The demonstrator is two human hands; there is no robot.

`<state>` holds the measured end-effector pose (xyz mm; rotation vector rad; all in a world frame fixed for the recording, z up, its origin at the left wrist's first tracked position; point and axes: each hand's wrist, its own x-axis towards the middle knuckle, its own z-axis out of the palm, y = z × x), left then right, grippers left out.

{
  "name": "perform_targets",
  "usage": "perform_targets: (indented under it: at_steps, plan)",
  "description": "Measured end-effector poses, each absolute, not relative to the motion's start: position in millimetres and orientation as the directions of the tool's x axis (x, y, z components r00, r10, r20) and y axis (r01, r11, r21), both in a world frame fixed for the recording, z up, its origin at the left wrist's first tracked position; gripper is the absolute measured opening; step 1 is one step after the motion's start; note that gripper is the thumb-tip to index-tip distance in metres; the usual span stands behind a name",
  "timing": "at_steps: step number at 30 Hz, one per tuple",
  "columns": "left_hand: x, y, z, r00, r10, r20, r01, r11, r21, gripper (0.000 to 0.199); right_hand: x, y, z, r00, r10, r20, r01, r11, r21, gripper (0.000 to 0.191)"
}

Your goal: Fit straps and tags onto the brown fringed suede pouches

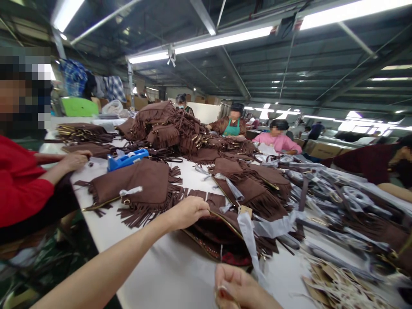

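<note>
A brown fringed bag [222,223] lies on the white table with its zipped mouth gaping, so the red patterned lining [236,256] shows. At the upper edge of that mouth, my left hand [189,211] is closed on the bag. My right hand [240,286] is just in front of the opening, its fingers pinched together. A thin pale strand rises above those fingertips, but what they hold is too small to make out. A strip of white wrapping [247,240] and a small tan tag [246,210] hang by the bag's right end.
More brown fringed bags [138,180] lie to the left, with a big heap [167,128] behind. A blue tape dispenser [128,159] stands near a red-sleeved person's hands [75,161]. Wrapped straps [347,197] and stringed tan tags [341,281] cover the right side. Other people sit across the table.
</note>
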<state>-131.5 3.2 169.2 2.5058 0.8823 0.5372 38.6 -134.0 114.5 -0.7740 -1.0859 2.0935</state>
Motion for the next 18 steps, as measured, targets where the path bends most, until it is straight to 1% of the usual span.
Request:
perform_targets:
  at_steps: [2,5,6,8,9,10,11,12,13,14,15,16,18]
  plan:
    - [-130.4,2.2,171.3,0.724,0.661,0.197,0.472,-0.683,0.557,0.022,38.2,-143.0,133.1,-0.652,0.745,-0.139,-0.335,-0.448,-0.829,0.052]
    - [-130.0,0.2,169.7,0.717,0.676,0.169,0.45,-0.635,0.628,0.024,31.3,-147.8,156.6,-0.601,0.797,-0.054,-0.458,-0.399,-0.794,0.046]
    - [-130.5,-0.2,168.5,0.716,0.679,0.159,0.443,-0.619,0.649,0.024,28.3,-145.5,160.2,-0.584,0.81,-0.05,-0.481,-0.395,-0.783,0.044]
    - [-132.2,0.1,165.3,0.717,0.683,0.139,0.431,-0.592,0.681,0.024,22.2,-135.2,158.7,-0.534,0.839,-0.11,-0.45,-0.392,-0.802,0.042]
    - [-133.2,0.8,163.2,0.718,0.684,0.13,0.43,-0.582,0.691,0.024,19.5,-127.8,153.6,-0.494,0.855,-0.159,-0.388,-0.38,-0.84,0.041]
    - [-134.0,1.9,160.8,0.716,0.687,0.12,0.432,-0.572,0.697,0.023,17.2,-119.6,146.1,-0.442,0.874,-0.199,-0.291,-0.35,-0.891,0.038]
    - [-134.8,3.1,158.0,0.713,0.693,0.109,0.44,-0.563,0.699,0.023,15.4,-110.9,136.8,-0.375,0.903,-0.211,-0.165,-0.289,-0.943,0.034]
    - [-135.6,4.2,154.9,0.706,0.701,0.098,0.454,-0.555,0.697,0.023,14.2,-102.5,126.4,-0.31,0.935,-0.175,-0.016,-0.189,-0.982,0.028]
    - [-136.5,4.9,151.6,0.697,0.712,0.089,0.473,-0.549,0.69,0.022,13.7,-94.7,115.7,-0.256,0.961,-0.102,0.147,-0.066,-0.987,0.023]
    - [-137.7,4.8,148.5,0.683,0.725,0.083,0.496,-0.545,0.676,0.022,13.9,-88.0,105.5,-0.222,0.975,-0.017,0.306,0.053,-0.951,0.019]
    - [-139.4,3.5,145.6,0.668,0.74,0.081,0.522,-0.543,0.658,0.023,14.6,-82.7,96.4,-0.21,0.976,0.063,0.438,0.151,-0.886,0.018]
    - [-141.9,0.7,143.1,0.651,0.754,0.085,0.549,-0.545,0.633,0.022,15.7,-78.9,88.6,-0.215,0.969,0.125,0.535,0.224,-0.814,0.019]
    - [-149.3,-9.0,139.3,0.621,0.776,0.108,0.596,-0.557,0.578,0.017,18.5,-75.4,78.2,-0.24,0.952,0.189,0.633,0.301,-0.713,0.027]
